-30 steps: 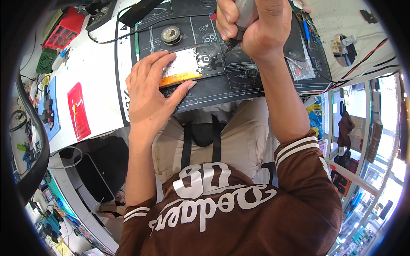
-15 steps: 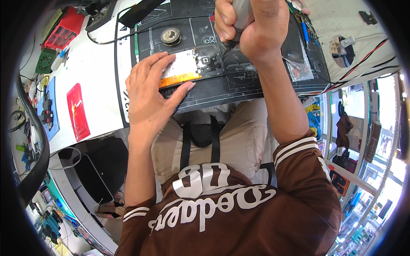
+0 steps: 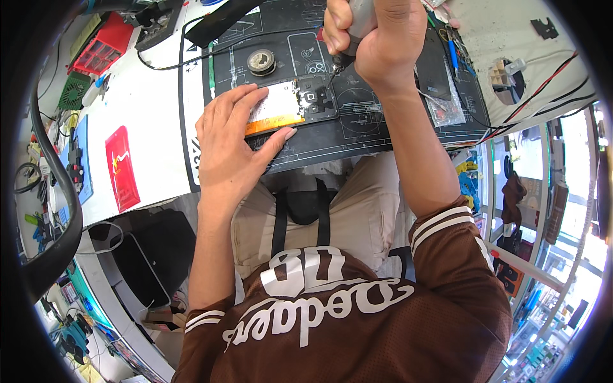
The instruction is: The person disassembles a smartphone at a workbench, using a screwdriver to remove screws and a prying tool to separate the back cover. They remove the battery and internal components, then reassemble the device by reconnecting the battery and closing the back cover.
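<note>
By the desk's (image 3: pixel 153 134) front edge, the left hand (image 3: pixel 228 145) spans the left end of an opened phone (image 3: pixel 277 104), thumb at its near side, fingers at its far. The phone lies on the black mat (image 3: pixel 361 126), right of that palm, long axis roughly along the front edge. Beyond, the right hand (image 3: pixel 393 48) grips a grey tool (image 3: pixel 363 22) slanting toward the phone's far right corner (contact is too small to tell).

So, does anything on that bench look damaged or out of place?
Nothing looks spilled. What stands out is the smartphone under the left hand: its back is open, exposing what looks like the battery, which you wouldn't normally see. Any small damage is too fine to tell.
</note>
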The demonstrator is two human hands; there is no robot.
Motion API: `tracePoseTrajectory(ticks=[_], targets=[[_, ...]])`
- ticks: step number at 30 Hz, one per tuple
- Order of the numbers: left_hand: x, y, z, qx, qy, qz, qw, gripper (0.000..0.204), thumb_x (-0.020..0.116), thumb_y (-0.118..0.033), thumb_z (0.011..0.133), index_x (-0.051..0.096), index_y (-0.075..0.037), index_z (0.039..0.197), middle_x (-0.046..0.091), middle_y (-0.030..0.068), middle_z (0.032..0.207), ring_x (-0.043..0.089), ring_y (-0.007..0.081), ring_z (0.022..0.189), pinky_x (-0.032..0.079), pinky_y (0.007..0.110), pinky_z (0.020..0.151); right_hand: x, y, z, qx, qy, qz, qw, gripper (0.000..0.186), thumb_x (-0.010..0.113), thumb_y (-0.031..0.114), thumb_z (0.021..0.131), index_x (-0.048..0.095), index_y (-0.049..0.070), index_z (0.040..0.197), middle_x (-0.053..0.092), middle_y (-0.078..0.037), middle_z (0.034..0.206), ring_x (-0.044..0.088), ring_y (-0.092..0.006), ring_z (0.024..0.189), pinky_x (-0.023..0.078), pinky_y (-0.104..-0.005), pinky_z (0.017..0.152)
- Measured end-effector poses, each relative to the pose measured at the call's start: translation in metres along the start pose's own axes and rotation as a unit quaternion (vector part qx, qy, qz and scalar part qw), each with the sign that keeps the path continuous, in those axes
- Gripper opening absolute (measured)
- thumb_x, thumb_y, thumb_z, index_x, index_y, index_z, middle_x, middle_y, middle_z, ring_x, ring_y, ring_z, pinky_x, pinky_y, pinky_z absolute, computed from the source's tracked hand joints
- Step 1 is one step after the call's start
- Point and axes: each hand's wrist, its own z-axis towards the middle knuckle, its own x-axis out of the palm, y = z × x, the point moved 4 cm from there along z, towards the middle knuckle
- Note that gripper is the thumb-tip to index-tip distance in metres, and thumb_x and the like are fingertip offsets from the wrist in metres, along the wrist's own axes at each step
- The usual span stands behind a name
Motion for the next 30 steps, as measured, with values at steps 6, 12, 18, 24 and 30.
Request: tracePoseTrajectory(ticks=[6,12,18,24,30], targets=[[0.000,0.000,0.000,0.002,-0.002,0.001,1.000,0.065,0.091,-0.040,0.084,0.069,-0.011,0.136,0.063,0.0077,0.142,0.055,0.0290,0.135,0.037,0.046,0.118,0.002,0.000,-0.002,0.011,-0.001,-0.016,1.000,0.049,0.059,0.050,0.111,0.055,0.003,0.125,0.057,-0.005,0.069,0.052,-0.0103,0.048,0.045,-0.0243,0.046],[0.001,0.001,-0.001,0.005,-0.005,0.003,1.000,0.065,0.092,-0.041,0.084,0.069,-0.011,0.137,0.063,0.0081,0.142,0.055,0.0287,0.135,0.037,0.047,0.118,0.006,0.000,-0.004,0.044,-0.029,-0.029,0.998,0.049,0.059,0.050,0.111,0.055,0.003,0.125,0.057,-0.005,0.068,0.052,-0.0097,0.049,0.045,-0.0237,0.047],[0.001,0.001,0.000,0.009,-0.006,0.005,1.000,0.065,0.092,-0.040,0.084,0.068,-0.011,0.137,0.063,0.0079,0.142,0.056,0.0284,0.135,0.038,0.047,0.118,0.006,-0.001,-0.006,0.043,-0.043,-0.034,0.998,0.048,0.061,0.049,0.110,0.056,0.003,0.125,0.057,-0.004,0.068,0.051,-0.0094,0.049,0.045,-0.0236,0.047],[0.000,0.001,0.000,0.006,-0.004,-0.001,1.000,0.065,0.092,-0.039,0.083,0.068,-0.011,0.137,0.063,0.0079,0.141,0.057,0.0283,0.134,0.038,0.046,0.117,0.007,-0.006,-0.007,0.036,-0.029,-0.027,0.999,0.049,0.062,0.050,0.110,0.056,0.004,0.125,0.056,-0.004,0.069,0.051,-0.0095,0.048,0.044,-0.0237,0.046],[-0.001,0.001,0.000,0.012,-0.014,0.000,1.000,0.064,0.092,-0.038,0.083,0.068,-0.011,0.136,0.063,0.0076,0.141,0.058,0.0282,0.133,0.039,0.046,0.116,0.003,0.002,-0.004,0.002,-0.026,-0.003,1.000,0.054,0.056,0.057,0.110,0.055,0.005,0.125,0.056,-0.005,0.069,0.051,-0.0108,0.047,0.044,-0.0248,0.045]])
